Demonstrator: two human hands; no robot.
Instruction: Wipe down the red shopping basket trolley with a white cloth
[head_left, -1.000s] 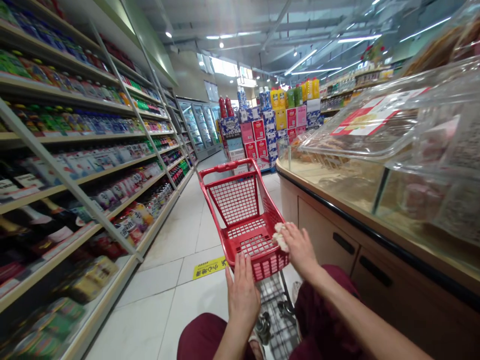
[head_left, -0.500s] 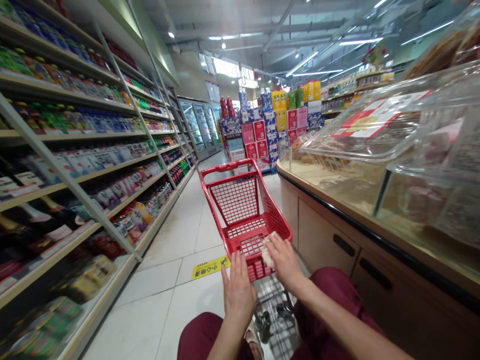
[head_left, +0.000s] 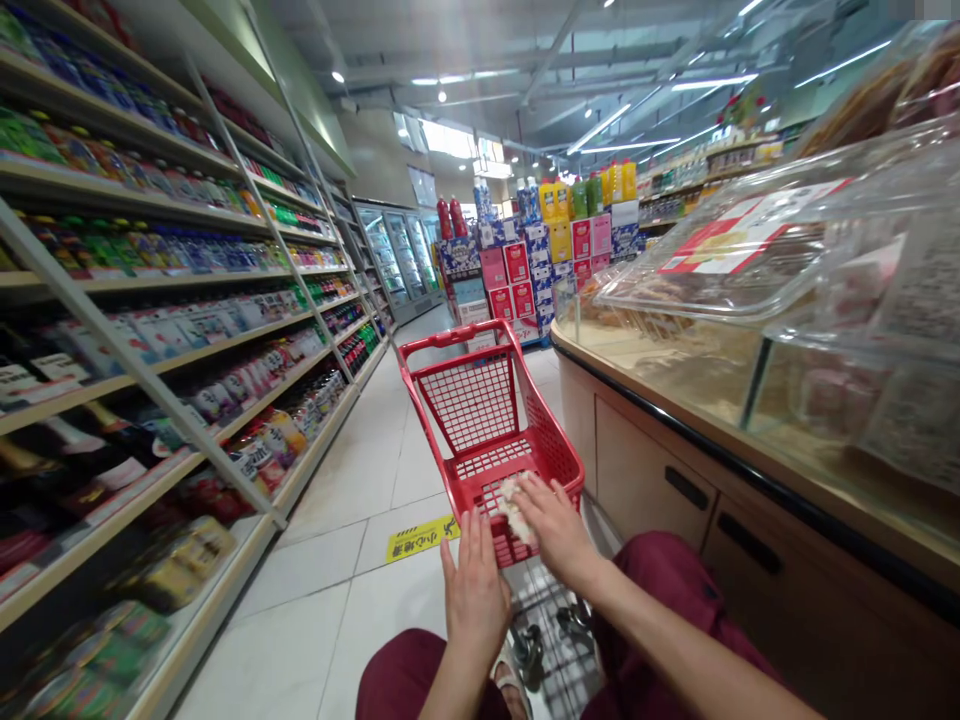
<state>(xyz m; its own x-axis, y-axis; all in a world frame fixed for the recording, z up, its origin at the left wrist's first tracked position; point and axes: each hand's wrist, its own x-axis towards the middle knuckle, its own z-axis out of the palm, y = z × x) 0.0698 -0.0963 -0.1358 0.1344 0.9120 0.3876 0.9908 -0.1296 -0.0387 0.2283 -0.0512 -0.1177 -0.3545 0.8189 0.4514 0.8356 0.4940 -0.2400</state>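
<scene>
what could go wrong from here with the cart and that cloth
The cart stands on wheels, so it might roll if the right hand pushes hard. The crumpled cloth under that hand might snag, since the cart is full of small openings. The counter is close by, so a swinging cart could bump it.

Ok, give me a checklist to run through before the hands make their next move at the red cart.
1. Cloth under the right hand's fingers: ok, bunched at the cart's near end.
2. Left hand at the near end too: ok, fingers extended, none around the cloth.
3. Right hand clear of the counter: ok, a gap shows between them.
4. Cart upright: ok.
5. Wheels kept from rolling: cannot tell, no lock is discernible.
6. Surface beneath the cloth clean: cannot tell, it is covered.
</scene>
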